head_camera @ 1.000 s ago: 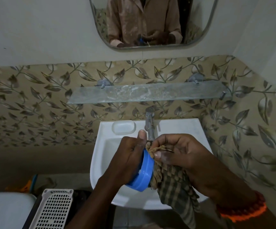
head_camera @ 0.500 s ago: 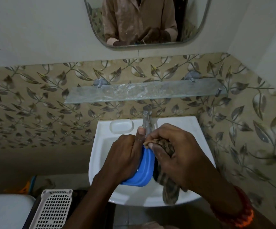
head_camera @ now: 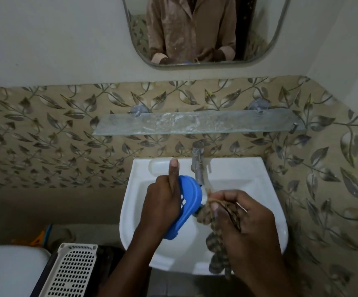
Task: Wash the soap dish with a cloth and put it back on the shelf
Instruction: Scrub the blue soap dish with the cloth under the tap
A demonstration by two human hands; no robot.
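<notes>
- The blue soap dish (head_camera: 187, 205) is gripped in the left hand (head_camera: 162, 205) over the bowl of the white sink (head_camera: 266, 211), tilted on edge with its hollow side turned to the right
- The left thumb is raised straight up toward the wall, while the fingers are wrapped behind the dish
- The checked cloth (head_camera: 214, 213) is bunched and clenched in the right hand (head_camera: 244, 219), its upper wad pressed against the right edge of the dish
- The loose tail of the cloth is seen hanging below the right hand, down past the sink's front rim
- Both forearms are extended up from the lower edge of the view, converging just below the tap (head_camera: 197, 161)
- The glass shelf (head_camera: 195, 124) is mounted on the leaf-patterned tiles above the tap, well apart from the dish
</notes>
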